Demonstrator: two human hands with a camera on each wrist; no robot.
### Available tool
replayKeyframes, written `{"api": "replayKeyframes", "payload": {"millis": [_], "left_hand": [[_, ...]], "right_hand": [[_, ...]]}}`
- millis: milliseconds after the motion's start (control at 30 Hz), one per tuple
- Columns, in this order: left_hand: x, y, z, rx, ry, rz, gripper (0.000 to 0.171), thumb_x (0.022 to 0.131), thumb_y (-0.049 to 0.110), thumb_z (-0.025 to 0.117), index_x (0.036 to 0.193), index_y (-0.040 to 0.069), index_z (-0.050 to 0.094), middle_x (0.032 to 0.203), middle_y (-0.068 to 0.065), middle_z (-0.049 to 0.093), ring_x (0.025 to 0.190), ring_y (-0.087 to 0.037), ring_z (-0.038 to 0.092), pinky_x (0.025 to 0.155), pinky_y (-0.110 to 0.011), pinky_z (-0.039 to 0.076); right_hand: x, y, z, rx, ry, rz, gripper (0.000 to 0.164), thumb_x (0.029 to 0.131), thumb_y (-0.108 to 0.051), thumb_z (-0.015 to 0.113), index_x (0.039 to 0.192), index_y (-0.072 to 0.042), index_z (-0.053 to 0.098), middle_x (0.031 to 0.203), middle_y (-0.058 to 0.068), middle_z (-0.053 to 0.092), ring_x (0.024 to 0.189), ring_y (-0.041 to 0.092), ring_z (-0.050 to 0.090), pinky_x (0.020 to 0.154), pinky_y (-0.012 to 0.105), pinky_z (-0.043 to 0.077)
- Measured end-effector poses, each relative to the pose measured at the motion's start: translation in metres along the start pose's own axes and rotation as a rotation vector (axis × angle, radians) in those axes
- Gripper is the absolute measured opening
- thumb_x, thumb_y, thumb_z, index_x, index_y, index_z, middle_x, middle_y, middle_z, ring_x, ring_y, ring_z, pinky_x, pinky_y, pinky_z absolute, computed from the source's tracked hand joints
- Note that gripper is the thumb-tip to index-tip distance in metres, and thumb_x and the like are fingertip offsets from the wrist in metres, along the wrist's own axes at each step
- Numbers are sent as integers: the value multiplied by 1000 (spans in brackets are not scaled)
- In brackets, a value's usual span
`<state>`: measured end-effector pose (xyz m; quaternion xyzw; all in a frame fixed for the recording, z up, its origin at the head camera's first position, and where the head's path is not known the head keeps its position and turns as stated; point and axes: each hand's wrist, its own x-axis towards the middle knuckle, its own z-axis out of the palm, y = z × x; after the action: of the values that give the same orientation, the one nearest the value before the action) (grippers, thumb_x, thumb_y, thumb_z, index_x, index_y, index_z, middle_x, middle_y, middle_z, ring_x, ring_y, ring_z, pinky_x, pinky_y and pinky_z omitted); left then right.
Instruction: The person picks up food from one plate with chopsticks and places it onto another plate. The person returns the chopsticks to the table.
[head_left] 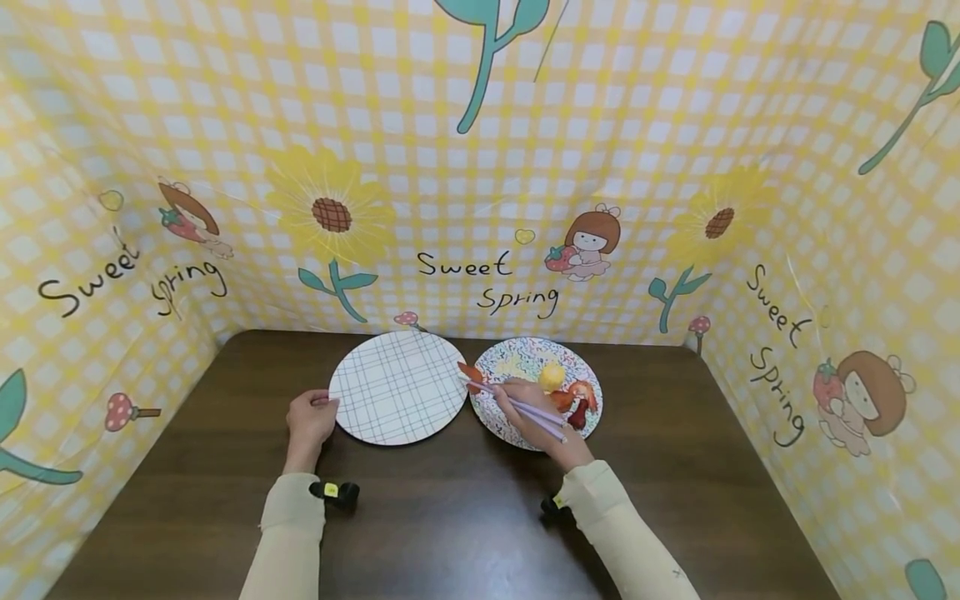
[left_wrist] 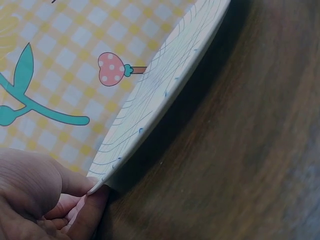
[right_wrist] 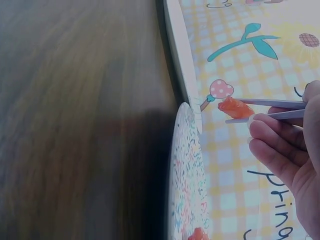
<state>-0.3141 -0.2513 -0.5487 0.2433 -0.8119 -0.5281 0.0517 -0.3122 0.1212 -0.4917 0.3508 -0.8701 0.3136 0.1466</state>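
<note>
A white plate with thin grid lines [head_left: 401, 387] is on the left, and my left hand [head_left: 310, 423] pinches its left rim between thumb and fingers. My right hand [head_left: 536, 412] holds light purple chopsticks [head_left: 536, 410] above the left side of a speckled plate [head_left: 525, 348]. Between the chopstick tips is an orange-red food piece [right_wrist: 235, 107], raised close to where the two plates meet. On the speckled plate lie a round yellow piece [head_left: 552, 377], a red-and-white piece [head_left: 582, 392] and a dark red piece [head_left: 577, 415]. My right hand partly hides an orange piece [head_left: 560, 401].
Both plates stand side by side near the back of a dark wooden table [head_left: 435, 517]. Behind and at both sides rises a yellow checked cloth [head_left: 465, 200] with printed flowers. A black strapped device [head_left: 341, 496] is on the left wrist.
</note>
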Motion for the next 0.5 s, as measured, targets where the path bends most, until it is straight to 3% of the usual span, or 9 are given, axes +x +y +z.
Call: {"api": "replayKeyframes", "payload": {"millis": [133, 333, 500], "left_hand": [[1, -1, 0, -8, 1, -1, 42, 101, 13, 55, 136, -10, 53, 131, -29, 55, 120, -41, 54, 100, -51, 47], [3, -3, 1, -15, 16, -3, 40, 101, 13, 55, 134, -9, 55, 129, -28, 56, 119, -39, 55, 98, -48, 47], [2, -3, 2, -17, 22, -8, 39, 101, 12, 55, 134, -8, 55, 128, -27, 57, 119, -38, 55, 98, -48, 47]], "right_hand": [[3, -2, 6, -12, -8, -13, 27, 104, -9, 52, 94, 2, 75, 84, 11, 74, 79, 22, 67, 71, 37, 55], [7, -4, 16, -18, 9, -91, 22, 102, -4, 55, 97, -3, 77, 82, 11, 74, 77, 20, 67, 71, 37, 56], [10, -7, 21, -44, 0, -107, 24, 101, -4, 56, 85, -6, 73, 71, 4, 66, 68, 16, 61, 65, 33, 53]]}}
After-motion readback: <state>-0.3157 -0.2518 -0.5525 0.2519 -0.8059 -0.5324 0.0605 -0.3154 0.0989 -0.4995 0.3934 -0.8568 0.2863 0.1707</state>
